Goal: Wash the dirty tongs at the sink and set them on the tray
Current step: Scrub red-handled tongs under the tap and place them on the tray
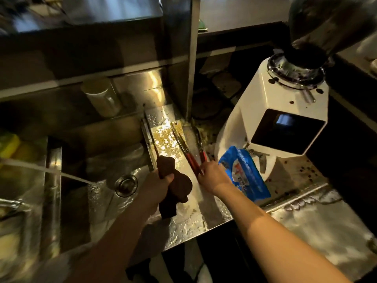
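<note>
My left hand [160, 185] is closed on a brown cloth [179, 185] and on the handle of thin metal tongs [150, 135], which point away along the left rim of the wet steel tray [163, 119]. On the tray's right side lie red-handled tongs [190, 158], their metal tips pointing away. My right hand [212, 176] grips their near handle ends. The sink [98, 197] with its round drain [126, 184] is to the left, and a stream of water [51, 170] runs into it.
A white coffee grinder [275, 119] stands right of the tray, with a blue packet [244, 174] at its foot. A glass jar [100, 99] sits on the shelf behind the sink. Yellow sponges [10, 146] lie at the far left. Steel counter [326, 231] extends to the right.
</note>
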A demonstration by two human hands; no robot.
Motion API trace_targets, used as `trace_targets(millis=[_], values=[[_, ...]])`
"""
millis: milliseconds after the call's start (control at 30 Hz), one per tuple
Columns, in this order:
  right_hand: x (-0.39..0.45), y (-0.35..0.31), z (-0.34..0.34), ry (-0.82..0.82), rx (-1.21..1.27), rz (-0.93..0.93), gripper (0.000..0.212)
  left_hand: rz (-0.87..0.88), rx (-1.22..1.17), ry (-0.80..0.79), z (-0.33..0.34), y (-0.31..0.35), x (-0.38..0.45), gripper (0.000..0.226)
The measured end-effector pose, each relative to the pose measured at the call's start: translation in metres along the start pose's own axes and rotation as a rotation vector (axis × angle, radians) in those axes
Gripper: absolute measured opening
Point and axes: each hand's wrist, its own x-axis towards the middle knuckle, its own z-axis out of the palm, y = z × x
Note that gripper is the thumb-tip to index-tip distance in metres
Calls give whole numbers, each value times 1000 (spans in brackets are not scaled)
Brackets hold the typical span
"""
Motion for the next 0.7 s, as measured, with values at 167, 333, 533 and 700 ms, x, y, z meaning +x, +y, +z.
trace_targets(millis=[167,333,533,700], values=[[14,7,24,36,-142,53,25,-24,15,22,4,-8,13,15],[17,2,30,57,-214,115,24,-40,14,5,5,-13,21,26],[13,-11,17,216,-87,218,27,-14,6,-14,4,-11,23,25],[6,-23,-10,261,96,215,40,14,-54,-17,-4,-2,18,15]])
